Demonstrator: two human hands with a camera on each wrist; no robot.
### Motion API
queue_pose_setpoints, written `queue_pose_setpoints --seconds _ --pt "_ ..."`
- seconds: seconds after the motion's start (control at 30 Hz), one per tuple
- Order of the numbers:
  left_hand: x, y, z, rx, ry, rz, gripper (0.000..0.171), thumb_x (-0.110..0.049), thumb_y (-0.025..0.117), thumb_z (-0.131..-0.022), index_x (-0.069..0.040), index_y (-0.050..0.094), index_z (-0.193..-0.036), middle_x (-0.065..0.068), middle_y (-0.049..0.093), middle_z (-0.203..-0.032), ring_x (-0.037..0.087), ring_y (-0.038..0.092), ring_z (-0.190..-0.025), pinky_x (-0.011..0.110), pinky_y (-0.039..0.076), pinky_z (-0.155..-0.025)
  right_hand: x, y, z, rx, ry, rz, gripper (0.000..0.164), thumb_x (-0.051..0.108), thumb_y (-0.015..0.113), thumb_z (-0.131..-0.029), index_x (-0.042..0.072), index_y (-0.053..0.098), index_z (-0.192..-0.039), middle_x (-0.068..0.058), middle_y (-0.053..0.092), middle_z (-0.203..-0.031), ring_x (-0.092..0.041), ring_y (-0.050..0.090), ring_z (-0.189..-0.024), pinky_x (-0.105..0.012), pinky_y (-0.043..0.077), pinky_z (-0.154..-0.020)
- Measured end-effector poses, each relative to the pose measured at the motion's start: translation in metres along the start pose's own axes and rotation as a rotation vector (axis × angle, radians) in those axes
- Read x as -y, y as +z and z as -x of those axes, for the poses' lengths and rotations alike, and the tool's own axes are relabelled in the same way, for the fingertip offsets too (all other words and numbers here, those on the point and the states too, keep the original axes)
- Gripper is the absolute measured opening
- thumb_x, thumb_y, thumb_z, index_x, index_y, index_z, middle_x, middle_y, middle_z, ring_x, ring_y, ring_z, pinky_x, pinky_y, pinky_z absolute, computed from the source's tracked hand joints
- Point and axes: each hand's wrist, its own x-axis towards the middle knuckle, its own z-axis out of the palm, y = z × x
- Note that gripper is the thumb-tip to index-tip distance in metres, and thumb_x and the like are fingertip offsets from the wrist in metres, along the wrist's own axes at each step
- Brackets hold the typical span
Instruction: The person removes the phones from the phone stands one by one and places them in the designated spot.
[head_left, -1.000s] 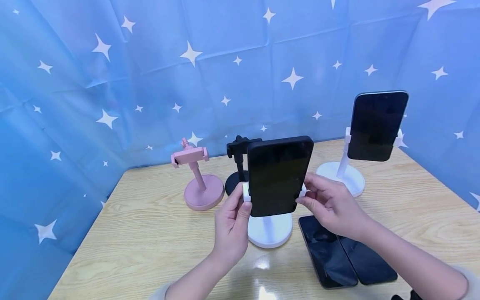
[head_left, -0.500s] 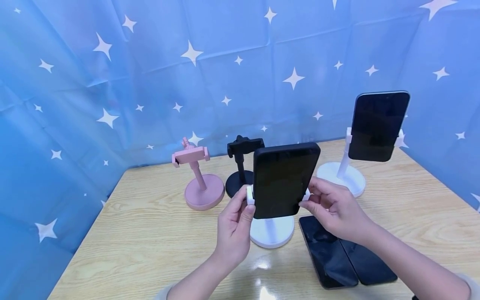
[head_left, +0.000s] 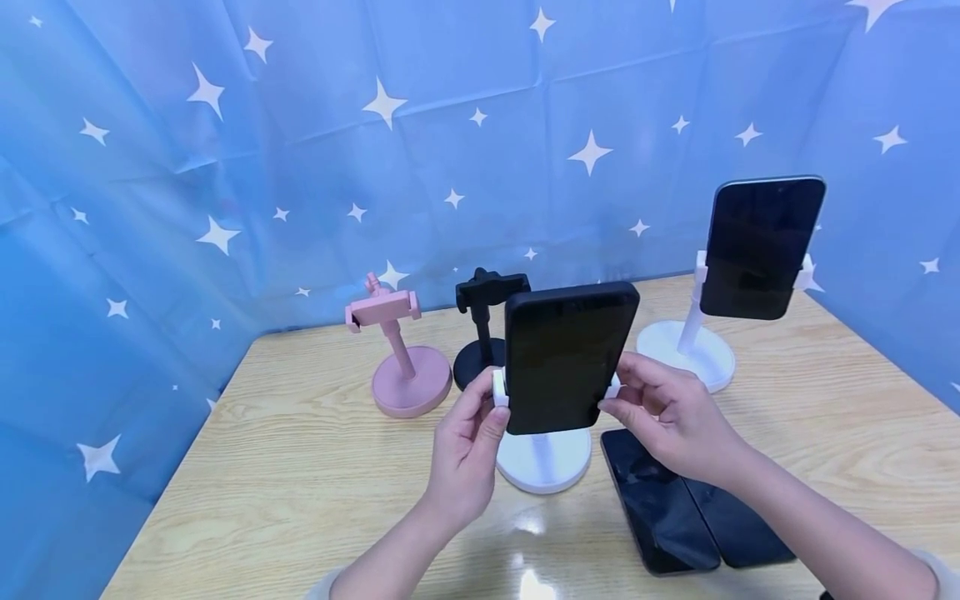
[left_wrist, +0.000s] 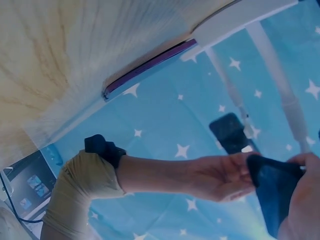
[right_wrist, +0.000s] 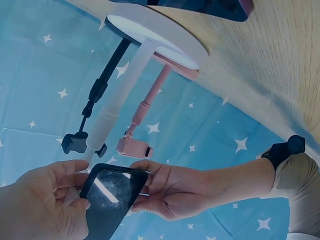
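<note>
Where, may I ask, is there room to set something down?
The table is bare left of the pink stand and left hand, and right of the rear white stand. It is crowded around the front white stand and flat phones.

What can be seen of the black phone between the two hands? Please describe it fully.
The phone is a dark slab with rounded corners, a thick-looking black edge and a glossy, unlit screen catching a bright streak in the right wrist view. It stands lengthwise between the white clamp ends of a white stand, above the round base. The left hand and right hand pinch those ends at its sides; whether fingers also touch the phone is unclear.
</note>
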Motion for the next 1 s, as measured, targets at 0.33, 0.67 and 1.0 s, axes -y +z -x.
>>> queue_pose_setpoints --seconds 0.33,0.67,1.0 --pt "0.002 -0.018 -0.011 0.128 0.017 -0.036 0.027 -0.001 0.054 -0.090 0.007 0.049 -0.115 0.020 0.055 -0.096 0.019 0.055 -0.088 0.026 0.049 -0.078 0.006 -0.003 -0.004 0.023 0.017 0.030 0.048 -0.021 0.063 -0.070 -0.003 0.057 -0.114 0.001 0.065 -0.100 -0.004 0.060 -0.080 -0.013 0.049 -0.071" --pt "-0.002 -0.043 -0.052 0.366 0.066 0.011 0.073 -0.040 0.064 -0.083 0.008 0.035 -0.129 0.023 0.040 -0.130 0.029 0.038 -0.122 0.048 0.038 -0.096 0.035 -0.005 -0.025 -0.120 0.057 0.170 0.080 -0.013 0.073 -0.062 0.003 0.040 -0.134 -0.005 0.048 -0.128 -0.015 0.052 -0.110 -0.014 0.045 -0.084" --pt "0.013 -0.040 -0.095 0.815 0.016 0.182 0.068 -0.023 0.065 -0.077 0.013 0.034 -0.127 0.030 0.039 -0.128 0.028 0.041 -0.119 0.042 0.037 -0.099 0.053 0.034 -0.048 -0.318 -0.057 0.429 0.092 0.029 0.084 -0.062 0.011 0.036 -0.138 -0.010 0.011 -0.149 -0.029 0.017 -0.135 -0.052 0.037 -0.093"
